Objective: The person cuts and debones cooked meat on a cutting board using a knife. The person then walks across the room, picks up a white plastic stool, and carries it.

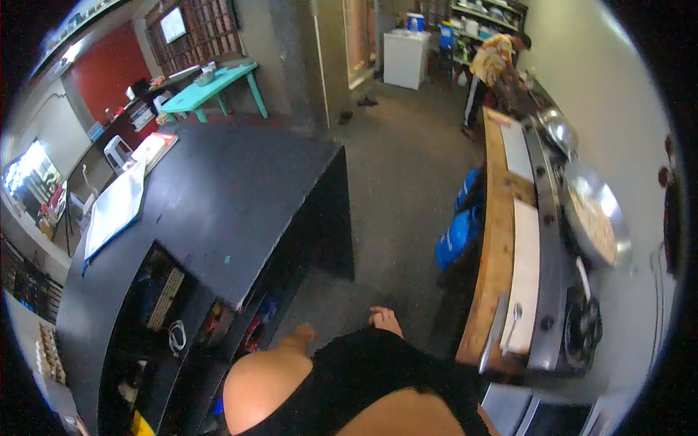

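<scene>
Neither of my hands shows in this view. Below me are my bent bare knee [265,385], dark clothing [385,367] and what looks like a bare foot [385,320] on the dark floor. On my right, a wooden counter [476,309] carries a spoon [517,314] on a long white board [525,265], with a knife [494,334] beside it. Behind the board, a wide metal wok [596,214] holds pale food. A black burner [584,330] sits nearer me, a light-coloured handle above it.
A black counter [240,174] with open shelves stands on my left, bearing a clear-covered folder [116,207]. Blue containers [459,236] are under the wooden counter. Further off are a person [494,69] bending over the counter, a white chest [406,58] and a turquoise table [211,87].
</scene>
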`<state>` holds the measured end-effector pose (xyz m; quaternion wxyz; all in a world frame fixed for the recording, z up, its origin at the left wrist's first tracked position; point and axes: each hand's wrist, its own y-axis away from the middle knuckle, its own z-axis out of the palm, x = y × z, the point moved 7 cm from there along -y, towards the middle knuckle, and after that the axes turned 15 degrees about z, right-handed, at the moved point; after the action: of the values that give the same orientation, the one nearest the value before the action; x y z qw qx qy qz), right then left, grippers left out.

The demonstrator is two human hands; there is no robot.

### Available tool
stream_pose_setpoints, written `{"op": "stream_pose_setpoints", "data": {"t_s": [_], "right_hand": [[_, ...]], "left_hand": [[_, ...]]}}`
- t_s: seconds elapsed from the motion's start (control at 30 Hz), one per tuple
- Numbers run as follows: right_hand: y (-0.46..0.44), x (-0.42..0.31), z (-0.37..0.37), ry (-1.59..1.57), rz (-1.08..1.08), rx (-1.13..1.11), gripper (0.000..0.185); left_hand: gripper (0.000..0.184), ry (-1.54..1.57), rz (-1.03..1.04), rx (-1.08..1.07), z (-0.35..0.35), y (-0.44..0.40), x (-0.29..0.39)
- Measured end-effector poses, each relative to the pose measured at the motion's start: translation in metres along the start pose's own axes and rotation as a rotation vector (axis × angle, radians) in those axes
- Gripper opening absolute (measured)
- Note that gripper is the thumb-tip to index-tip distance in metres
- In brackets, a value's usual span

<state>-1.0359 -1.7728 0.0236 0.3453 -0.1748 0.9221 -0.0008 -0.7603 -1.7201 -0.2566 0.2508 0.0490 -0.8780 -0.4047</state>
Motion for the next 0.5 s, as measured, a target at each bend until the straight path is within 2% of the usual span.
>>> {"op": "stream_pose_setpoints", "data": {"t_s": [0.1,0.2,0.27,0.3,0.33,0.4,0.43,0.5], "right_hand": [[-0.063,0.018,-0.026,0.04,-0.265,0.109,0.018],[-0.12,0.106,0.021,0.041,0.022,-0.094,0.014],[-0.149,0.128,0.01,0.049,-0.096,-0.074,0.015],[-0.165,0.138,0.004,0.055,-0.159,-0.06,0.016],[-0.185,0.152,-0.001,0.0,-0.103,-0.059,0.018],[-0.231,0.183,-0.015,-0.101,-0.001,-0.06,0.023],[-0.263,0.215,-0.007,-0.207,0.161,-0.257,0.024],[-0.331,0.275,0.004,-0.39,0.49,-0.649,0.027]], "left_hand": [[0.029,-0.03,0.18,0.165,-0.105,-0.111,0.118],[0.031,0.073,0.345,0.339,-0.199,-0.178,0.243],[0.03,0.171,0.481,0.474,-0.245,-0.205,0.308],[0.03,0.23,0.53,0.434,-0.265,-0.208,0.337],[0.03,0.29,0.582,0.402,-0.288,-0.21,0.361],[0.029,0.287,0.571,0.497,-0.321,-0.237,0.377],[0.028,0.284,0.565,0.549,-0.336,-0.251,0.379],[0.029,0.276,0.467,0.483,-0.367,-0.281,0.365]]}}
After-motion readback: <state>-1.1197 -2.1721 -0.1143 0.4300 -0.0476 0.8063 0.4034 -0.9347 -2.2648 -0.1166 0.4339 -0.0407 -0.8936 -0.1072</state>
